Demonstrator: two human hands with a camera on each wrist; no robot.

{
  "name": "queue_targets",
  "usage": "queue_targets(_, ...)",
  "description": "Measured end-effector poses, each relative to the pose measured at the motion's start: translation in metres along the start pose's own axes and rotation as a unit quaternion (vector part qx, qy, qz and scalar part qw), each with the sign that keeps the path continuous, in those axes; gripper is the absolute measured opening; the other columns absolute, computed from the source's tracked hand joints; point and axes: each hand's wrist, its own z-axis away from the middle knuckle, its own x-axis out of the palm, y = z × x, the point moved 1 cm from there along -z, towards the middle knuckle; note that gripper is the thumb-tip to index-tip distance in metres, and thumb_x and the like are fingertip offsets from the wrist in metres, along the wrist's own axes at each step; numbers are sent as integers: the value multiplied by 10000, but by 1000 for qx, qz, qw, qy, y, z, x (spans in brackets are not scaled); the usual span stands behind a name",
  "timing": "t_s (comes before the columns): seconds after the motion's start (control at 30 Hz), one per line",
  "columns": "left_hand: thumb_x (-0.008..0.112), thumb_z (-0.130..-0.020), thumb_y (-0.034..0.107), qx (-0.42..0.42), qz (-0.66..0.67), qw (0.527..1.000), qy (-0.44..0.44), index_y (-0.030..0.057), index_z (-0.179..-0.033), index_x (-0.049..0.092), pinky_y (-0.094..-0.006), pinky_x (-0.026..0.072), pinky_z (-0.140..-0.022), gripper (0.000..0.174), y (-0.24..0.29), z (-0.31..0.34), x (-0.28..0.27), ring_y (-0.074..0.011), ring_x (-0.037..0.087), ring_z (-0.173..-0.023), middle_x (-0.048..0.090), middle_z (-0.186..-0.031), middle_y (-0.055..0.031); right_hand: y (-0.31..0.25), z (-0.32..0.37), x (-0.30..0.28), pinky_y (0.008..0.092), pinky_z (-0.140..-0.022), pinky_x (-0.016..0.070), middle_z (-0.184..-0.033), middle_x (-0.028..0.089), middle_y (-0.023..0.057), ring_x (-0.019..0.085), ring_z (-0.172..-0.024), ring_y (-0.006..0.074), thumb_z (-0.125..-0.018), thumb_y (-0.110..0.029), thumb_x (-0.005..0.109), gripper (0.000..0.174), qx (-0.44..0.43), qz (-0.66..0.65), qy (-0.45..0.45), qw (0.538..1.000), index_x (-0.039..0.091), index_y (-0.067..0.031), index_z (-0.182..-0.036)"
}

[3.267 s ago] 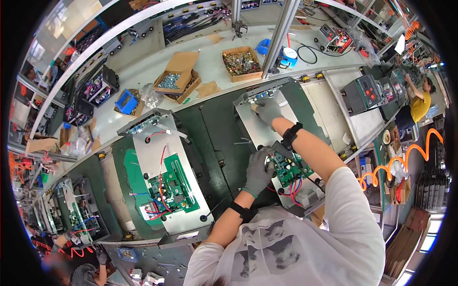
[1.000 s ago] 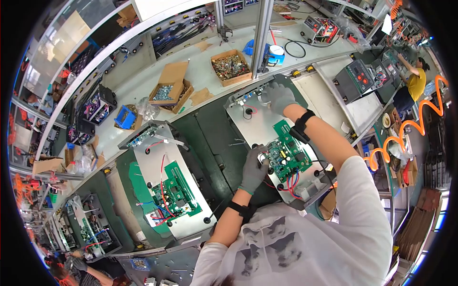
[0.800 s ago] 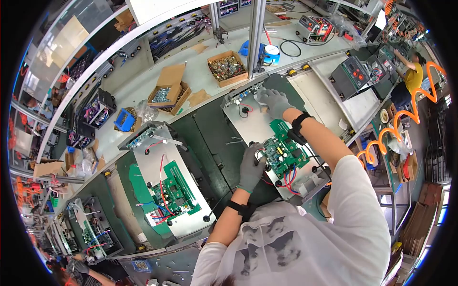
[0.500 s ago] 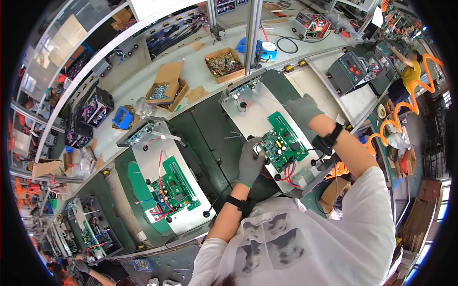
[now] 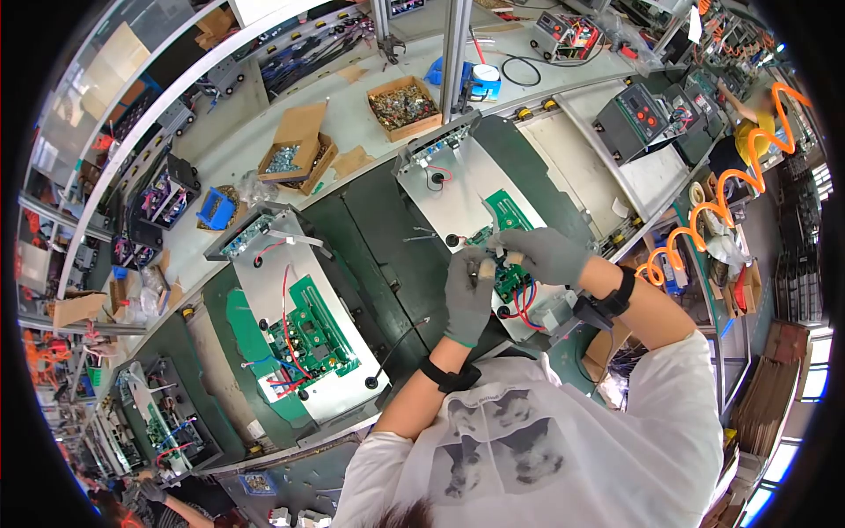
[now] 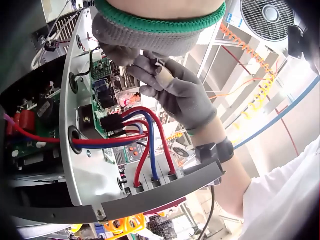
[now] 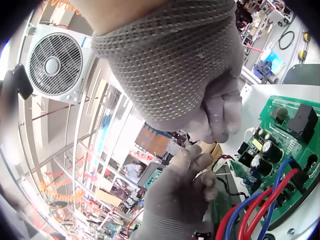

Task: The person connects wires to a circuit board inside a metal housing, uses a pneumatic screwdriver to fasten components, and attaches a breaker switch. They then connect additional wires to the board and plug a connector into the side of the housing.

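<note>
Both hands wear grey gloves and meet over the green circuit board [image 5: 509, 211] on the right-hand metal chassis [image 5: 458, 180]. My left hand [image 5: 469, 301] has curled fingers at the board's left edge; what lies inside them is hidden. My right hand [image 5: 556, 255] comes in from the right, its fingertips right at the left hand's. In the left wrist view the right thumb and finger pinch a small silvery piece [image 6: 159, 63], too small to identify. Red and blue wires [image 6: 152, 150] arch from the board to terminals at the chassis's near end. Capacitors [image 7: 271, 151] stand on the board.
A second chassis [image 5: 268, 273] with its own board lies to the left. Behind are open cartons of small metal parts [image 5: 403, 106] and a blue bin [image 5: 216, 209]. An orange coiled hose [image 5: 704, 224] hangs at right. A person in yellow [image 5: 759, 132] stands farther off.
The right hand has left the chassis's far end, swung out to the right, and come back to meet the left hand over the board. The left hand has stayed beside the board.
</note>
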Motion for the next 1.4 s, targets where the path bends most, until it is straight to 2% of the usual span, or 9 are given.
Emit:
queue_targets(0.1,619,-880,114,6,49,999,-2,14,-1080,539,-213,432,-649,238,1,2,3,-56,490,-754,552,-894,-10,2,-6,11,431,-722,499,-909,639,180,619,-832,362,-776,-39,543,421,21,15,-28,999,556,-143,-1183)
queue_targets(0.2,650,-866,118,-25,70,997,13,7,-1080,545,-204,432,-632,263,-2,1,1,-55,503,-727,566,-868,-8,2,-11,14,404,-684,497,-885,639,162,620,-785,345,-768,-72,593,343,22,70,30,997,626,-166,-1096)
queue_targets(0.3,575,-905,81,-77,125,989,14,-6,-1060,549,-212,454,-636,180,2,-3,-5,-74,532,-680,591,-814,-29,-2,-17,10,382,-718,488,-879,645,106,619,-826,287,-746,-126,654,289,-22,140,50,989,666,-200,-1024)
queue_targets(0.37,565,-918,102,-112,111,987,-3,-13,-1025,571,-224,462,-607,157,1,-7,-10,-86,542,-634,615,-782,-51,-5,-20,9,385,-868,441,-891,648,44,603,-902,231,-736,-176,687,270,-81,178,114,974,670,-209,-1004)
queue_targets(0.57,579,-921,136,-176,260,949,5,-7,-1026,589,-211,436,-553,178,-15,-8,-14,-76,533,-611,618,-786,-44,12,-28,20,401,-1032,305,-888,647,24,589,-931,212,-750,-196,693,182,-55,20,50,997,675,-171,-930)
queue_targets(0.8,535,-953,204,-206,303,930,-7,-3,-1043,561,-233,457,-600,227,-10,-11,-8,-93,534,-646,592,-797,-37,2,-40,13,394,-959,352,-840,645,25,591,-887,229,-724,-208,703,192,-107,60,82,989,662,-163,-905)
queue_targets(1.0,550,-943,179,-142,262,954,24,-6,-1104,528,-236,474,-648,246,4,-15,-11,-99,556,-697,603,-840,-40,-2,-45,16,372,-872,376,-807,640,15,586,-863,230,-677,-191,703,170,-111,110,131,979,625,-146,-822)
queue_targets(1.3,569,-866,-27,-154,315,936,8,20,-1061,510,-235,490,-690,209,-6,-18,-14,-109,570,-799,585,-939,-62,-3,-45,12,368,-860,363,-803,631,3,587,-857,221,-689,-72,626,171,-135,132,89,978,620,-158,-837)
queue_targets(1.4,598,-799,-105,-89,177,977,74,39,-1023,478,-238,500,-720,292,-1,-16,-11,-110,571,-811,582,-923,-68,-8,-44,8,378,-862,357,-834,626,8,578,-895,215,-703,-96,612,182,-95,143,53,984,623,-161,-873)
